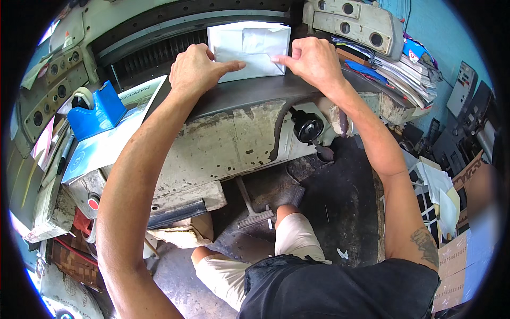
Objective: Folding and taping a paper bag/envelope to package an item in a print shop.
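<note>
A white stack of paper or wrapped packet stands upright at the back of the dark metal bed of a worn machine. My left hand grips its left side, thumb lying across the front face and fingers curled at the edge. My right hand holds the right side the same way, its thumb pressed near the lower right of the front.
A blue tape dispenser rests on papers at left, above a red button. A black knob projects below the bed. Paper piles lie at the upper right. Foot pedals are on the floor near my legs.
</note>
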A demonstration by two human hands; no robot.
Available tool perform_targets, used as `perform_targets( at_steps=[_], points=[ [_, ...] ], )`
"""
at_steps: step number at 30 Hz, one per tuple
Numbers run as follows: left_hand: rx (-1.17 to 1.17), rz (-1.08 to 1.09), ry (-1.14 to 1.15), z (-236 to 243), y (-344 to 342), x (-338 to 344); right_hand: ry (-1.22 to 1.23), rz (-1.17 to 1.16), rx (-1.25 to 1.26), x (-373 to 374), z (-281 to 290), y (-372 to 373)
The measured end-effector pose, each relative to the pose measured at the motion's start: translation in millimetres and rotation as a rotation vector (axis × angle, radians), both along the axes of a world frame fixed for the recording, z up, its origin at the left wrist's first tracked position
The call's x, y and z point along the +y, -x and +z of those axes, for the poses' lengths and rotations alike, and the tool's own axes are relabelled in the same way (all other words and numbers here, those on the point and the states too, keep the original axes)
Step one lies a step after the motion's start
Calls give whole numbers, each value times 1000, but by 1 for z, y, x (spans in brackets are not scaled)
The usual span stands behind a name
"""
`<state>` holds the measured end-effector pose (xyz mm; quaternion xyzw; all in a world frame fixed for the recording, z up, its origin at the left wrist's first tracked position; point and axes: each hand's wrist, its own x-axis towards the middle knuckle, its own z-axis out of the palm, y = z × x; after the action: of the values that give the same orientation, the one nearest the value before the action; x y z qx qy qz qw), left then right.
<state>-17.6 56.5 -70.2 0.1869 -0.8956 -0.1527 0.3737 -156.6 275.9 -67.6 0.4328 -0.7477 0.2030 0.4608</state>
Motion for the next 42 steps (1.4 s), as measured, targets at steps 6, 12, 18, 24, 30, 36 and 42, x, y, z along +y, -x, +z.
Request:
perform_targets(
  at_steps=[6,12,18,24,30,36,42],
  points=[
    [-12,32,10,-3,-10,-13,135,579,-133,-19,16,-69],
    [66,-86,82,-7,-13,0,72,932,22,-120,70,-133],
    [23,-176,34,-3,-6,4,-433,757,-1074,-264,93,-146],
    [362,-400,75,-39,22,-41,-617,652,-1237,-312,84,-192],
    [248,-421,-6,-21,1,-13,-564,617,-1347,-309,90,-168],
    [272,-478,-185,-18,-2,-14,-411,703,-1383,-311,98,-184],
    [93,-240,76,-3,-22,0,-339,705,-1215,-281,113,-180]
  ],
)
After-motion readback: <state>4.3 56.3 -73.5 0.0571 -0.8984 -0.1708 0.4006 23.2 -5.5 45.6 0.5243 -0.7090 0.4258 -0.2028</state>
